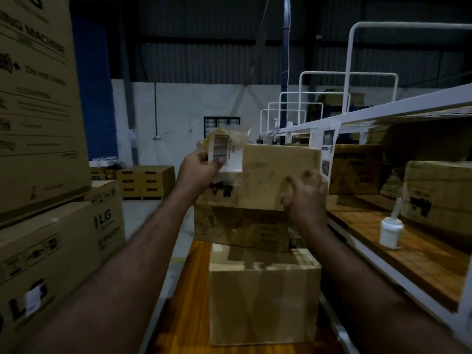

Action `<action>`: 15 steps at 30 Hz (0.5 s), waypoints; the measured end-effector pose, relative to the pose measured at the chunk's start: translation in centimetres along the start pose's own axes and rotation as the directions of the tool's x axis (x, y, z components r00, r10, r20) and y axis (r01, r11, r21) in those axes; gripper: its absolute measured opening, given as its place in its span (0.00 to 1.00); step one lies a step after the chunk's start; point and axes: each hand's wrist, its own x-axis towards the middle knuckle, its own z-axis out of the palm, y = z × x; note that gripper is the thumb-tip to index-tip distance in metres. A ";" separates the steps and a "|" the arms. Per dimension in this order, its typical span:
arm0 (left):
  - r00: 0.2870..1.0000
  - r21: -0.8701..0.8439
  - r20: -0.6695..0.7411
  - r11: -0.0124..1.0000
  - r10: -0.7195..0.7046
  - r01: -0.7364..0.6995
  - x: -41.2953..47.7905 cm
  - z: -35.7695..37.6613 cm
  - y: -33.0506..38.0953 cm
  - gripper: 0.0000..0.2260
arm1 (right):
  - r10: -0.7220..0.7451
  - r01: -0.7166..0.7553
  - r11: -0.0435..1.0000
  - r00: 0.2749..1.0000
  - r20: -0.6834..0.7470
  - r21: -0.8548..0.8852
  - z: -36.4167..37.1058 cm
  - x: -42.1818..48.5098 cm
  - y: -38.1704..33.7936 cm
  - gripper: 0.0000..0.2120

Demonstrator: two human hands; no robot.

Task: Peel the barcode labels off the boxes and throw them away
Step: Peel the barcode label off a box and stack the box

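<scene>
Cardboard stack, 3 high, sits on a wooden deck (184, 302) in a dim warehouse: bottom box (264, 295), mid box (242, 226), top box (278, 175). Top box sits skewed on the mid 1 and overhangs it to the right.

L hand (201, 167) is up at the top box's upper-left corner, thumb and fingers pinched on the barcode label (224, 152). Label stands upright, barcode stripes facing the camera, w/ crinkled clear tape and a bit of yellow behind it. Its top rises past the box's top edge; lower edge is right against the box front. Can't tell if that edge is stuck or free.

R hand (306, 192) is at the top box's right front edge, fingers curled onto the cardboard, gripping it. Both forearms reach in from the bottom of the frame.

Left side: LG cartons (51, 251) stacked, a bigger printed carton (38, 98) on top. Right side: white rack (383, 106) w/ a wood shelf board (413, 256); on it a white bottle (390, 232) w/ a nozzle, and more boxes (439, 190) behind it. Far back on the floor, a low block of small cartons (145, 181).
</scene>
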 end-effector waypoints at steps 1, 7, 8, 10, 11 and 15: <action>0.998 0.032 0.026 0.998 -0.050 0.049 0.5 -0.1 -0.5 0.12 | 0.000 0.001 1.000 0.999 0.050 -0.024 0.5 0.0 -0.6 0.24; 0.954 0.093 0.180 0.970 -0.240 0.226 0.5 0.1 -4.5 0.10 | 0.120 -0.065 0.988 0.888 0.444 -0.138 2.9 0.8 -2.9 0.36; 0.949 0.096 0.196 0.967 -0.249 0.234 0.4 0.0 -5.3 0.08 | 0.115 -0.052 0.989 0.862 0.493 -0.140 3.3 0.7 -3.3 0.35; 0.937 0.105 0.221 0.961 -0.272 0.254 0.2 -0.7 -6.8 0.05 | 0.067 -0.034 0.997 0.856 0.512 -0.073 3.9 0.3 -4.4 0.31; 0.929 0.113 0.241 0.959 -0.279 0.259 0.0 -1.2 -7.5 0.05 | 0.037 -0.047 0.999 0.870 0.492 0.008 4.1 -0.1 -5.2 0.28; 0.884 0.181 0.349 0.948 -0.311 0.262 -1.4 -3.4 -9.7 0.09 | 0.035 -0.359 0.731 0.869 0.493 0.580 4.3 -1.9 -8.9 0.28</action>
